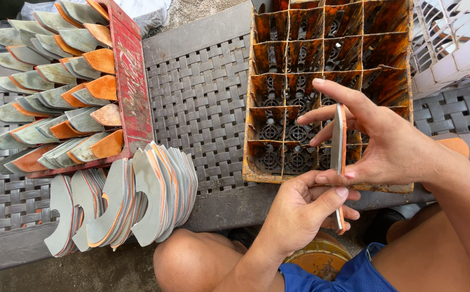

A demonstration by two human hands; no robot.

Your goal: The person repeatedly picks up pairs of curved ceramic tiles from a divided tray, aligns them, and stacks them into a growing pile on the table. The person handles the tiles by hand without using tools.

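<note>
A thin flat piece [338, 157], grey on one face with an orange layer, stands edge-on between both my hands. My right hand [386, 146] pinches its upper part with the index finger stretched over the top. My left hand [300, 208] grips its lower part from the left, thumb against the edge. Both hands hover over the near edge of an orange divided crate [256, 97] whose cells look bare.
A red crate [132, 81] at the left is packed with grey-and-orange curved pieces. A fanned stack of like pieces [137, 200] leans in front of it on the dark woven plastic table [202, 92]. A white crate [451, 38] sits top right. My knees and a yellow bucket [321, 257] are below.
</note>
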